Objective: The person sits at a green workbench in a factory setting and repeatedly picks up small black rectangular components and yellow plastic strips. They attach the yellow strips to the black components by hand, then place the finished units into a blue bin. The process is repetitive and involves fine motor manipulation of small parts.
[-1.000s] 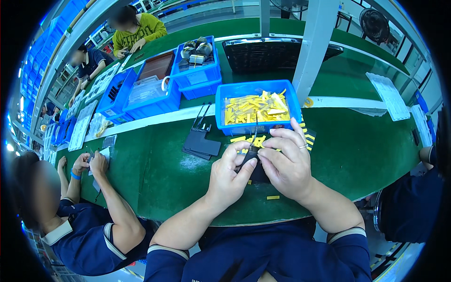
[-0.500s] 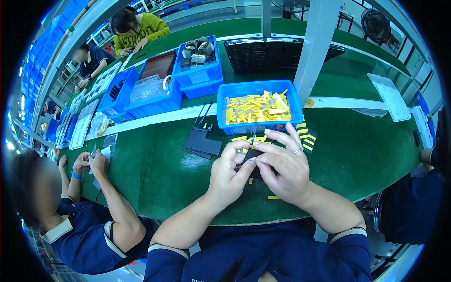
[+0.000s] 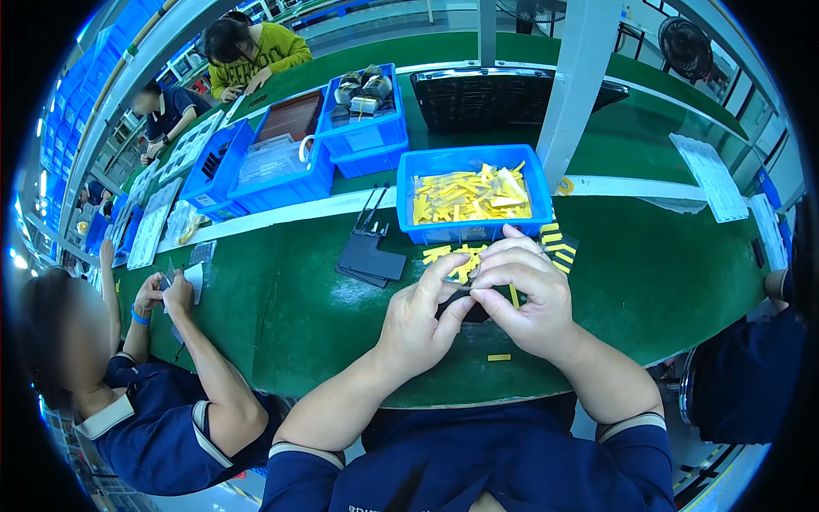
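Observation:
In front of me, at the middle of the green bench, my left hand point(image 3: 416, 322) and my right hand point(image 3: 531, 305) meet over a dark flat piece point(image 3: 475, 312). Thumb and fingers of each hand pinch it at its upper edge, and the fingers hide much of it. Just beyond my fingertips lies a small heap of yellow strips point(image 3: 467, 266). One loose yellow strip point(image 3: 499, 357) rests closer to the bench's front edge. Left of my hands is a stack of black flat panels point(image 3: 372, 258) with thin dark leads pointing away.
A blue bin point(image 3: 401, 209) full of yellow strips stands beyond my hands. To its right lies a black sheet with yellow strips point(image 3: 559, 249). More blue bins point(image 3: 363, 139) stand back left, near a grey post point(image 3: 573, 85). A co-worker point(image 3: 183, 410) works close on my left.
The dark piece has tilted between my fingers, so its upper edge now shows as a thin line. My right hand's fingers have curled down and shifted slightly right.

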Tool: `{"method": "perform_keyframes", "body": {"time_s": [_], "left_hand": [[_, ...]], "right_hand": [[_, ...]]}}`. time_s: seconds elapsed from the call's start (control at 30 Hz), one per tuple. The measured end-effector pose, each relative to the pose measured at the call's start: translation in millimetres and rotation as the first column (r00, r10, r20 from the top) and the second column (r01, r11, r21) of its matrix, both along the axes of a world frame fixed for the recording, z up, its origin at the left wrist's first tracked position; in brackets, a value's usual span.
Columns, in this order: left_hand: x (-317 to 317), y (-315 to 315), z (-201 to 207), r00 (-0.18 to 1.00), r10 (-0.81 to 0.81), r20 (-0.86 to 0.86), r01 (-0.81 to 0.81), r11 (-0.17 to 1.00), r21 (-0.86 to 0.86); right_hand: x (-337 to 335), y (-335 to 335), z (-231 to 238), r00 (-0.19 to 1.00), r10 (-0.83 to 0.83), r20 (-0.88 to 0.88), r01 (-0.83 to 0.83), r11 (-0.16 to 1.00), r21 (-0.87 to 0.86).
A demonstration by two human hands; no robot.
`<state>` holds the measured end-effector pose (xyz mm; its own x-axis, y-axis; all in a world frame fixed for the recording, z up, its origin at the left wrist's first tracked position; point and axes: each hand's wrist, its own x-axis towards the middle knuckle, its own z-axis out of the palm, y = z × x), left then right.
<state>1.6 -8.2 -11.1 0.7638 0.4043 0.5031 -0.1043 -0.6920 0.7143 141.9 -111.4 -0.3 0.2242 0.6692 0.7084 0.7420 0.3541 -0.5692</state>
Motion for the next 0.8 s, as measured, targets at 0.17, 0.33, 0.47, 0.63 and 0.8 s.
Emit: {"method": "perform_keyframes", "body": {"time_s": [0.17, 0.33, 0.47, 0.63, 0.8], "left_hand": [[0, 4, -3, 1.0, -0.003, 0.031, 0.007, 0.991, -0.133], [0, 10, -21, 0.997, -0.022, 0.073, 0.054, 0.88, -0.472], [3, 10, -22, 0.993, -0.04, 0.11, 0.096, 0.811, -0.577], [4, 8, -19, 0.992, -0.06, 0.115, 0.115, 0.81, -0.575], [2, 11, -22, 0.996, -0.064, 0.065, 0.089, 0.857, -0.507]], "right_hand": [[4, -3, 13, 0.972, -0.092, 0.216, 0.088, 0.996, 0.028], [3, -2, 12, 0.955, -0.249, 0.165, 0.204, 0.948, 0.246], [3, 1, 4, 0.984, -0.18, -0.009, 0.18, 0.984, 0.013], [5, 2, -2, 0.974, -0.163, -0.156, 0.158, 0.986, -0.046], [4, 0, -1, 0.931, -0.121, -0.345, 0.06, 0.981, -0.182]]}}
